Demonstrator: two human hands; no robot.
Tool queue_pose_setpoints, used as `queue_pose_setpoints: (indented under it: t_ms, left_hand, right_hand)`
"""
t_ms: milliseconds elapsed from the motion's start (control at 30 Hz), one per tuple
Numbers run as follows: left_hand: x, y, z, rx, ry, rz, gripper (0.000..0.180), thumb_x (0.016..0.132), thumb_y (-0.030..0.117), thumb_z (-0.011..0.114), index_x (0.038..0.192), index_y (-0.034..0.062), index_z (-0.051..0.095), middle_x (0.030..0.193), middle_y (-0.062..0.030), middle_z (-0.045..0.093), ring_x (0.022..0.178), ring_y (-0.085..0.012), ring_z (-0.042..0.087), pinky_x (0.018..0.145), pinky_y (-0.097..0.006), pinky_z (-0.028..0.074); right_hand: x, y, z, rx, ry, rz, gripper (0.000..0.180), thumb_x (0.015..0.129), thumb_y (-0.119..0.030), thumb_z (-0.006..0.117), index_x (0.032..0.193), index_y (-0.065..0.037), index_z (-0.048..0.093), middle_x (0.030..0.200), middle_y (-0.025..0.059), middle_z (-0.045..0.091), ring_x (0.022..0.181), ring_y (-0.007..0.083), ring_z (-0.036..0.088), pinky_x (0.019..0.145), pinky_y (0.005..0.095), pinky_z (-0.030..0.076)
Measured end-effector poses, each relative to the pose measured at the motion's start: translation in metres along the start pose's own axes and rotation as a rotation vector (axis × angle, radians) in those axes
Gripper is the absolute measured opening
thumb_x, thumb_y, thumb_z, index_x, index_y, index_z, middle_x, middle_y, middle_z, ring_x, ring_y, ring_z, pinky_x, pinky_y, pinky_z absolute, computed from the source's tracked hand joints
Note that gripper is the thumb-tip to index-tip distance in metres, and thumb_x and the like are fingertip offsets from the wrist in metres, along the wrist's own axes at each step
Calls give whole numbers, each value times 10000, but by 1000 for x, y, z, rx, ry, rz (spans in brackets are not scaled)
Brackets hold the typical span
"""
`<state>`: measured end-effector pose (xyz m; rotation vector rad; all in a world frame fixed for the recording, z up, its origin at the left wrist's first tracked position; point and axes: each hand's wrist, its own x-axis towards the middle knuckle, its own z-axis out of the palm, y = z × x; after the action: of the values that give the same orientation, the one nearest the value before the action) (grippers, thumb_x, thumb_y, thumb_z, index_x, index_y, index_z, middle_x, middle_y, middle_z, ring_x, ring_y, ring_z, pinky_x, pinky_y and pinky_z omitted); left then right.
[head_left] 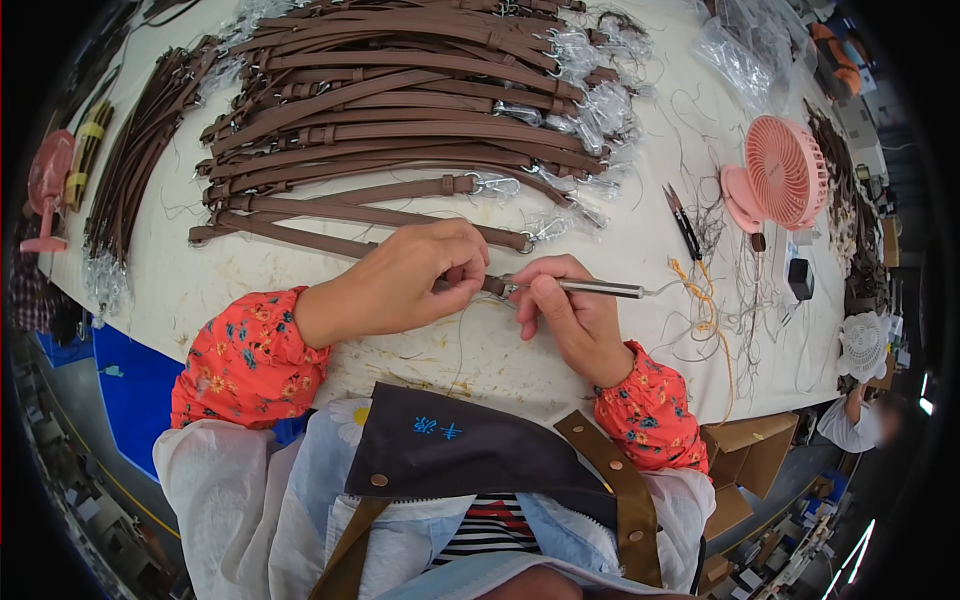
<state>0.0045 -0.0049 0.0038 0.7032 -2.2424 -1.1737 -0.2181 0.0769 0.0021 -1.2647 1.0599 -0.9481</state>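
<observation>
My left hand [400,280] is closed at the near end of a brown strap [300,236], its fingers curled and pinched together. The strap runs from the far left under this hand, and its end shows between my two hands. In my right hand [575,320] is a slim silver pen-shaped tool [600,288], held between thumb and fingers. The tool's front end points left at the strap end, its tip hidden by the fingers. A thin wire leaves its back end. Just beyond my hands lies a pile of brown straps [400,130] with metal clasps, several wrapped in clear plastic.
Black-handled thread snips [683,222] lie right of the pile, near an orange cord [705,300] and tangled threads. A pink fan [785,170] stands at the right; another pink fan [48,180] is far left. Clear plastic bags [745,60] lie at the back right.
</observation>
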Motion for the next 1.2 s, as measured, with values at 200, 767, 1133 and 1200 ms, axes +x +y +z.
queue_pose_setpoints:
  t_ms: [200,767,1133,1200]
  left_hand:
    - [-3,0,-2,321,2,108,133,809,103,707,877,50,605,1009,-80,573,889,-250,574,815,-347,448]
    - [-3,9,1,160,-101,-54,212,804,37,700,956,43,552,988,-98,515,737,-284,588,628,-378,494]
    - [-3,3,13,398,-88,64,166,835,75,675,900,14,535,922,-113,491,785,-298,577,666,-402,486]
    - [-2,2,12,452,-87,135,166,843,76,663,891,4,521,911,-119,488,794,-306,569,675,-405,482]
  right_hand:
    - [-1,0,-3,16,13,-59,255,1040,-221,452,1124,6,531,797,81,599,642,109,574,638,256,492]
    - [0,3,-5,74,77,-132,276,1053,-230,413,1165,3,509,843,87,603,666,116,584,655,241,472]
    - [3,-2,-5,29,82,-57,323,1056,-274,376,1102,15,512,743,66,586,618,119,587,847,367,539]
    - [3,-1,-6,32,76,-52,321,1055,-271,379,1102,17,512,737,64,584,617,117,588,849,367,539]
